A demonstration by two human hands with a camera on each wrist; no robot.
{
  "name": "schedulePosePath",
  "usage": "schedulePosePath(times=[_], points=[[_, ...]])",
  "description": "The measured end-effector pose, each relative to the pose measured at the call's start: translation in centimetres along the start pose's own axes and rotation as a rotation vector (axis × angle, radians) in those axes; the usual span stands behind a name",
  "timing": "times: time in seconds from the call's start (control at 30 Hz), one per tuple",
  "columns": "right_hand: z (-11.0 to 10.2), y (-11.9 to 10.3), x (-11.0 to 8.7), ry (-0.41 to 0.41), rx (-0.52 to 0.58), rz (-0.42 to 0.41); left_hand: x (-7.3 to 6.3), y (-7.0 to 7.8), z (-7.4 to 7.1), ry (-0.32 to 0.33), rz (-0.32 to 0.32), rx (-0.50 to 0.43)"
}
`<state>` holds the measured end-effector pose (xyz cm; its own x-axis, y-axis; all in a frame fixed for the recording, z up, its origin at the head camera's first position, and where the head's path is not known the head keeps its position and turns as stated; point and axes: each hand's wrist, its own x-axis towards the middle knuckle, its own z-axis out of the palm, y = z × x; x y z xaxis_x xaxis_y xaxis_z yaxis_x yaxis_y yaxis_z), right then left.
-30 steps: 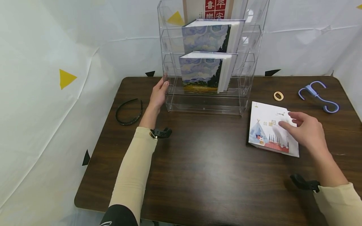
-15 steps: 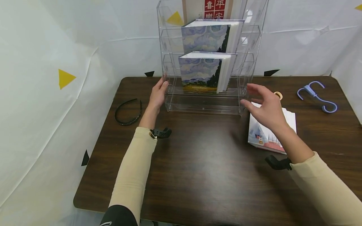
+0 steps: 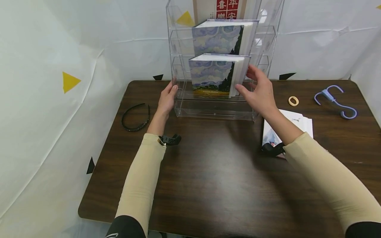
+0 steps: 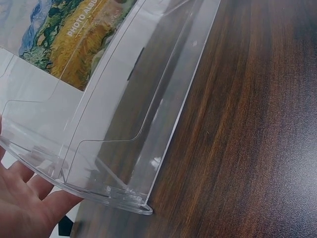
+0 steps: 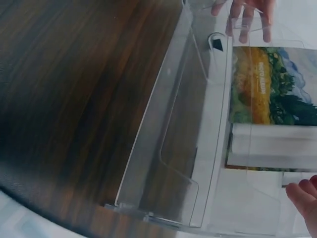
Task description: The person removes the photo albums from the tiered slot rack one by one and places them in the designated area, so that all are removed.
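A clear acrylic tiered rack (image 3: 214,114) stands at the back of the table. My left hand (image 3: 166,99) rests against the rack's left side; in the right wrist view its straight fingers (image 5: 243,25) show through the panel. In the lower tier leans a photo album (image 3: 209,77) with a painted landscape cover and white page edges. At that album's right edge is my right hand (image 3: 259,94), thumb and fingers apart; the right wrist view shows a gap between thumb and album. A similar photo album (image 3: 216,39) stands in the tier above.
A white illustrated book (image 3: 308,127) lies under my right forearm. Beyond it are a small yellowish ring (image 3: 293,101) and a blue hanger (image 3: 328,95). At left lies a black headband (image 3: 135,128). A beige item with red characters (image 3: 205,10) fills the top tier.
My right hand has moved left and away from over the white book, past the rack's right side, to the lower photo album. The left hand and rack stay in place.
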<state>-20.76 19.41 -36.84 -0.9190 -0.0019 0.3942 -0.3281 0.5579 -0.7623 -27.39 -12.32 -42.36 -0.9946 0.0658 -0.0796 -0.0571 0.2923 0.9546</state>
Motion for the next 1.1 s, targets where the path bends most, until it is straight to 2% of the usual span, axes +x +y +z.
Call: schedulePosePath(times=[0.1, 0.3, 0.47, 0.63, 0.8, 0.93, 1.1], points=[[1.0, -0.1, 0.9, -0.012, 0.031, 0.023, -0.1, -0.1, -0.5, 0.003, -0.004, 0.004], [1.5, 0.4, 2.4, -0.069, 0.081, 0.124, -0.1, -0.1, -0.4, 0.002, 0.012, 0.001], [1.8, 0.8, 3.2, -0.145, 0.047, 0.143, 0.2, -0.3, -0.3, 0.009, 0.015, 0.01], [1.8, 1.1, 3.4, -0.158, 0.014, 0.177, 0.4, -0.4, -0.2, 0.002, 0.024, 0.004], [1.6, 0.9, 3.4, -0.128, 0.01, 0.174, 0.6, -0.4, 0.0, 0.015, 0.041, 0.011], [0.8, 0.4, 3.3, -0.063, 0.03, 0.121, 0.5, -0.4, 0.1, 0.025, 0.04, 0.011], [-1.4, -0.8, 2.4, 0.039, 0.086, 0.052, 0.4, -0.4, 0.1, 0.023, 0.038, -0.005]])
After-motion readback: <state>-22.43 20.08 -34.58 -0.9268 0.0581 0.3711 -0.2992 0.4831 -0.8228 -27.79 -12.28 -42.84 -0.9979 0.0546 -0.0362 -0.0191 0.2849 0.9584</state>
